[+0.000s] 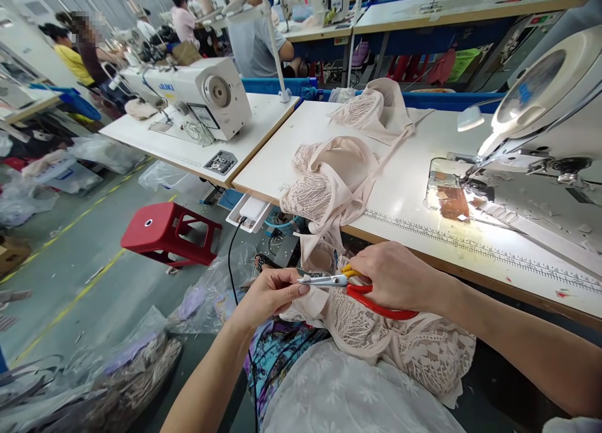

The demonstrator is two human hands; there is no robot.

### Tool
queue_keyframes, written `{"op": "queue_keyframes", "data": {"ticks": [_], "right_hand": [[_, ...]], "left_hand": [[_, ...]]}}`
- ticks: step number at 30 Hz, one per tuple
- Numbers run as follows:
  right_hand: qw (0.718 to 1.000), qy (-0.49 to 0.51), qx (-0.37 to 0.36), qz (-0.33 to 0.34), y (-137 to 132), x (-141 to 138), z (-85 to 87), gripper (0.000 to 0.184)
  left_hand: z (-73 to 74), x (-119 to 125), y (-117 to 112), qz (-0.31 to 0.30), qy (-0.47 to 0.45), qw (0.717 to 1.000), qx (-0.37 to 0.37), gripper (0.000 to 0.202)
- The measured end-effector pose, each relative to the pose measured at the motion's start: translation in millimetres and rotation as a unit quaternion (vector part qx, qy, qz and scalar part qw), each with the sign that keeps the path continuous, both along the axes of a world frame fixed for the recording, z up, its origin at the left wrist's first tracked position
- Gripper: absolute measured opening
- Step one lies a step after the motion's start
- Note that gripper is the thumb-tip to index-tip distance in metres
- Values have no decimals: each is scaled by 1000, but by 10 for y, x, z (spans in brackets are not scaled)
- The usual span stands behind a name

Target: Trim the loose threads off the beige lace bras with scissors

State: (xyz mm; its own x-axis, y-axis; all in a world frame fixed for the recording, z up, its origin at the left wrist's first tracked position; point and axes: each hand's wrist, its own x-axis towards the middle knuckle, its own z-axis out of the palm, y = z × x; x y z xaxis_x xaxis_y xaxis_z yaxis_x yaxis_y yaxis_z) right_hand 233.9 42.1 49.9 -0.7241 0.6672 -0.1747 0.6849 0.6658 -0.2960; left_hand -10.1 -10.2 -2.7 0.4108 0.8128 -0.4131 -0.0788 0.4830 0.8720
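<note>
My right hand (390, 276) is closed round the scissors (332, 281), which have one yellow and one red handle. Their blades point left, to the fingertips of my left hand (273, 292). That hand pinches the end of a beige strip of the lace bra (362, 323), right at the scissor tips. Whether the blades are fully closed is hard to make out. The bra lies across my lap, with its lace cups below my right hand. More beige bras (324, 182) are heaped on the white table, some hanging over its front edge.
A lit sewing machine (540, 125) stands on the table (399, 188) at right, with a ruler strip along the front. Another sewing machine (188, 97) is at left. A red stool (164, 232) and plastic bags (126, 358) are on the floor. Other people sit further back.
</note>
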Motion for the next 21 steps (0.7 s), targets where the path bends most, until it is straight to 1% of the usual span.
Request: {"op": "queue_keyframes", "data": {"ticks": [3, 7, 8, 11, 13, 16, 18, 19, 21], "right_hand": [[1000, -5, -6, 1, -41, 41, -40, 24], [1000, 12, -7, -12, -104, 71, -116, 25], [1000, 19, -17, -15, -117, 74, -138, 27], [996, 36, -77, -15, -145, 74, -184, 36], [995, 26, -91, -14, -153, 65, -181, 40], [999, -4, -50, -21, -150, 41, -131, 35], [999, -7, -35, -27, -139, 27, -104, 32], [999, 0, -41, -28, -133, 24, -105, 34], [995, 38, -84, -31, -126, 26, -146, 41]], "left_hand": [[-20, 22, -4, -15, 5, 1000, -2, 47], [-17, 38, -2, -14, 14, 1000, -10, 50], [-12, 38, 0, -12, 14, 1000, -8, 50], [3, 29, 3, -9, 15, 1000, 10, 50], [9, 20, 4, -12, 19, 999, 23, 48], [11, 14, 0, -25, 28, 999, 34, 46], [16, 21, -4, -31, 36, 998, 36, 47], [23, 28, -8, -32, 40, 998, 37, 48], [44, 45, -16, -33, 48, 997, 43, 48]]}}
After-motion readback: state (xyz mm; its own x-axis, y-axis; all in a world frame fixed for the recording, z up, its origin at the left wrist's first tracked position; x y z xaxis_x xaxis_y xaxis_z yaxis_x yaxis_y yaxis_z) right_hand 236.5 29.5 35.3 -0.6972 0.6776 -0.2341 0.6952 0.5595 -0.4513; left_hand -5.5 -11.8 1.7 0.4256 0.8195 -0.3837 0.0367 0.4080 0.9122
